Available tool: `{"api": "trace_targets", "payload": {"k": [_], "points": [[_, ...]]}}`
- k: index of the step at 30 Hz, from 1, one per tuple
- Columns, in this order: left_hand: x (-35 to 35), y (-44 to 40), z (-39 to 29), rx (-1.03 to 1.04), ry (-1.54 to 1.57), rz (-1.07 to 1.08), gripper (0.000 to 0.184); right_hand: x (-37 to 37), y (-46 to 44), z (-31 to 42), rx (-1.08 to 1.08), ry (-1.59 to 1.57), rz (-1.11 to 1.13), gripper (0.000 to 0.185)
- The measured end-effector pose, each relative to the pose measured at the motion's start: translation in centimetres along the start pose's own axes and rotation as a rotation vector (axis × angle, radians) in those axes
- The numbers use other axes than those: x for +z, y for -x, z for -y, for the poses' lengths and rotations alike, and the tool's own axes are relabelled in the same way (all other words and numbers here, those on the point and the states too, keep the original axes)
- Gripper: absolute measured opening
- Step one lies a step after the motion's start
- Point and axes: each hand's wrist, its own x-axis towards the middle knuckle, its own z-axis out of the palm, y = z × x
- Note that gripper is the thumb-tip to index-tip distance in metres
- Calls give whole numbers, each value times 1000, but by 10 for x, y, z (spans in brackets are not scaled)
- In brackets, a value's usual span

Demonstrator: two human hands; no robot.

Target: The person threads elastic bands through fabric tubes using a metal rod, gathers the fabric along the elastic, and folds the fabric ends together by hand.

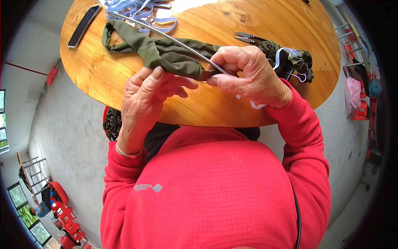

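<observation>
Over the wooden table, a long olive-green fabric piece [174, 58] stretches between my hands. My left hand [145, 89] pinches its lower edge between thumb and index finger, the other fingers loosely curled. My right hand [253, 72] is closed on the fabric's narrow right end and on a thin metal rod [174, 40]. The rod runs from that hand up to the left across the fabric. At the fabric's far left end is an open loop. Whether the rod's tip passes into the fabric at my right fingers is hidden.
On the wooden table [190, 112] are light-blue elastic bands [132, 10], a dark flat case [84, 26], black snips [246, 38] and a bunched green fabric bundle [300, 62] with a clip. Below the table edge stands a red tub [105, 124]. A person [41, 207] is far left.
</observation>
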Motion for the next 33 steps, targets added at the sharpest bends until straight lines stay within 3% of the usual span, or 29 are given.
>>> {"api": "trace_targets", "payload": {"k": [3,6,9,13,17,26,29,33], "points": [[-4,0,2,-31,90,-35,27,5,0,1,-11,-1,-48,6],[-7,-1,5,-35,248,-37,26,5,-1,-6,-247,253,-95,8],[-10,-1,8,-17,370,-19,26,6,0,-5,-252,257,-91,11],[-11,-6,7,79,364,63,28,-10,8,16,148,-284,-7,17],[-12,-3,14,103,263,92,29,-10,7,19,81,-297,-169,19],[1,-1,25,126,138,56,27,-4,-6,1,249,-274,50,17],[4,-7,22,101,262,74,32,-4,-7,3,290,-330,52,13],[-2,-21,11,-133,613,153,48,-2,-6,4,233,-311,21,11]]}}
